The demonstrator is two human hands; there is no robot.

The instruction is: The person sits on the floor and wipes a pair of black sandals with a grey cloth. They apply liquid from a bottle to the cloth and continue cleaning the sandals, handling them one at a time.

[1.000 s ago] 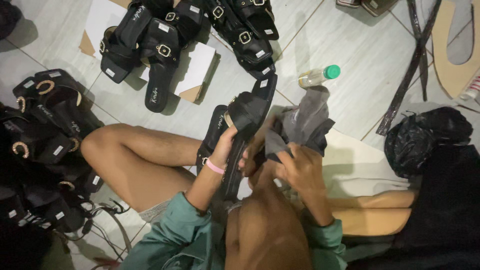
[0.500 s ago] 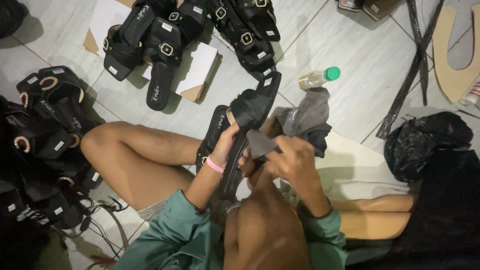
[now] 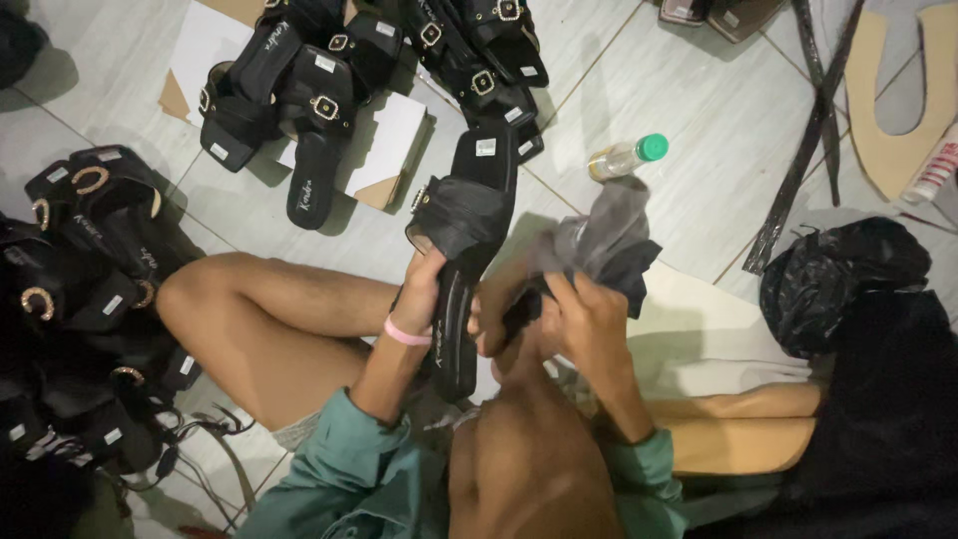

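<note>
The tiled floor (image 3: 699, 120) is pale grey, glossy, with thin diagonal grout lines. Along its left edge lies a dense heap of black sandals (image 3: 85, 299) with curved gold buckles. Toward the top edge, a second group of black slide sandals (image 3: 329, 80) with square metal buckles rests partly on flat sheets of white card (image 3: 384, 140). At the right edge sits a crumpled, shiny black plastic bag (image 3: 848, 279); above it, in the top right corner, lies a tan U-shaped cardboard cut-out (image 3: 888, 130). A small clear bottle (image 3: 627, 158) with a green cap lies on its side near the floor's centre.

The person sits on the floor with bare knees raised. The left hand (image 3: 424, 294), with a pink band at the wrist, is closed around the side of one black slide sandal (image 3: 461, 250), which stands lengthwise over the lap, its toe pointing to the top edge. The strap is matte and wrinkled, with a side buckle. The right hand (image 3: 584, 324) is pressed together, pinching a soft, limp grey cloth (image 3: 609, 240) just beside the sandal's right edge.
</note>
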